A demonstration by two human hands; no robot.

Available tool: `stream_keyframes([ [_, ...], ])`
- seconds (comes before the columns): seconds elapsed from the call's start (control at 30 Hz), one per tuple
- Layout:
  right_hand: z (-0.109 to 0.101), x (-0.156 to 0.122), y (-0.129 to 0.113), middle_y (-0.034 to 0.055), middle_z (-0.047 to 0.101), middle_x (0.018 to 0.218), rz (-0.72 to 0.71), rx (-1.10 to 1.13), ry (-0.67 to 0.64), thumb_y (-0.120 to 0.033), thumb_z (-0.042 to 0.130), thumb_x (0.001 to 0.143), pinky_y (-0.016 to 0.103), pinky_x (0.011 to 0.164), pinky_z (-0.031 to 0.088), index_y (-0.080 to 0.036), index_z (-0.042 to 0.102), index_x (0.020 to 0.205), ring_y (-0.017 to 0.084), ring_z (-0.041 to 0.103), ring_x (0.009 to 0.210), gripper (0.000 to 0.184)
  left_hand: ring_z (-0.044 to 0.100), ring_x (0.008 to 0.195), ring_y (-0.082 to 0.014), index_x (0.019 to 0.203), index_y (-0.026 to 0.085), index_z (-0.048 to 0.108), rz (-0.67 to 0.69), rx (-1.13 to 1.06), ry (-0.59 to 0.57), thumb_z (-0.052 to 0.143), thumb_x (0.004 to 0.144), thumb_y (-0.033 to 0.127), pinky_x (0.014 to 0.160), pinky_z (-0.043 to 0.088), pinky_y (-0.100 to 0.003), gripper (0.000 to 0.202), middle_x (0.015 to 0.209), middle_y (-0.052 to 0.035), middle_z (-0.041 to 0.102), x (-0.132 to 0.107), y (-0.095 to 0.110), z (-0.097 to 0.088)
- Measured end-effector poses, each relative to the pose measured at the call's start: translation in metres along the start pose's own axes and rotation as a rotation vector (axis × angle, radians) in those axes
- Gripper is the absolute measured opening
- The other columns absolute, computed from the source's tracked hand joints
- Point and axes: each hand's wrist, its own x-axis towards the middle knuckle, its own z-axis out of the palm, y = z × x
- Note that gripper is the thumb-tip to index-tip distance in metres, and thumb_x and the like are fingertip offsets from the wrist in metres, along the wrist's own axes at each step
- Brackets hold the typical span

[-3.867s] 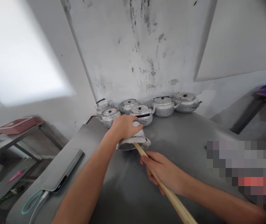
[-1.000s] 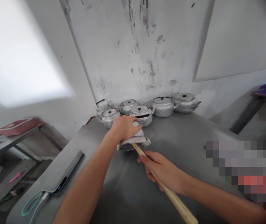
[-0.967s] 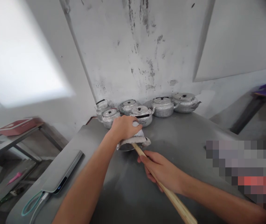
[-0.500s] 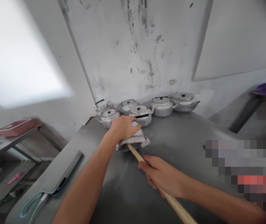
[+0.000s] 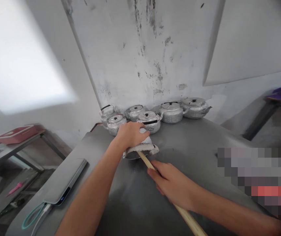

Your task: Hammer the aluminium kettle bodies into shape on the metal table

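Observation:
My left hand point(image 5: 132, 132) is closed over the top of a small silver metal pot point(image 5: 135, 156), lying with its opening towards me. A whitish cloth point(image 5: 140, 148) runs along the upper rim of that opening. In my right hand point(image 5: 172, 180) is a long wooden stick point(image 5: 145, 160), gripped partway along its length. The stick's far end goes into the pot's mouth under the cloth, so its tip is hidden. My left palm and most fingers cannot be seen from here.
Several silver kettles point(image 5: 172, 113) with black knobs stand along the back of the grey table point(image 5: 130, 203). A power bank point(image 5: 66, 180) with a cable lies at the left. Beyond are a side table with a red tray point(image 5: 17, 133) and a pixelated patch at right.
My right hand and the wooden stick have shifted slightly to the right. My left hand and the pot stay in place.

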Motion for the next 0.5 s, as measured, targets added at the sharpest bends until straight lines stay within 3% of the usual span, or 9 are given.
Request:
stream_keyframes([
  [0.13, -0.0006, 0.0011, 0.0013, 0.0003, 0.056, 0.059, 0.003, -0.103, 0.019, -0.026, 0.041, 0.101, 0.025, 0.057, 0.036, -0.020, 0.050, 0.074, 0.014, 0.056, 0.057, 0.029, 0.068, 0.106, -0.0325, 0.120, 0.031, 0.074, -0.004, -0.002, -0.020, 0.048, 0.093, 0.059, 0.089, 0.051, -0.040, 0.047, 0.114, -0.0048, 0.077, -0.0004, 0.0008, -0.0019],
  [0.33, 0.0015, 0.0031, 0.0073, 0.0079, 0.070, 0.082, -0.069, -0.171, 0.075, -0.027, 0.043, 0.100, 0.028, 0.067, 0.040, -0.018, 0.059, 0.081, 0.019, 0.065, 0.075, 0.027, 0.068, 0.106, -0.0320, 0.120, 0.031, 0.074, -0.004, 0.003, -0.022, 0.048, 0.093, 0.058, 0.091, 0.051, -0.040, 0.046, 0.114, -0.0042, 0.077, -0.0002, 0.0014, -0.0021],
  [0.5, -0.0002, 0.0029, 0.0063, 0.0041, 0.065, 0.068, -0.059, -0.156, 0.096, -0.029, 0.039, 0.102, 0.027, 0.061, 0.037, -0.019, 0.057, 0.079, 0.016, 0.060, 0.062, 0.031, 0.068, 0.106, -0.0324, 0.120, 0.031, 0.075, -0.014, -0.003, -0.023, 0.048, 0.093, 0.057, 0.090, 0.051, -0.041, 0.046, 0.115, -0.0041, 0.077, -0.0005, 0.0025, -0.0027],
])
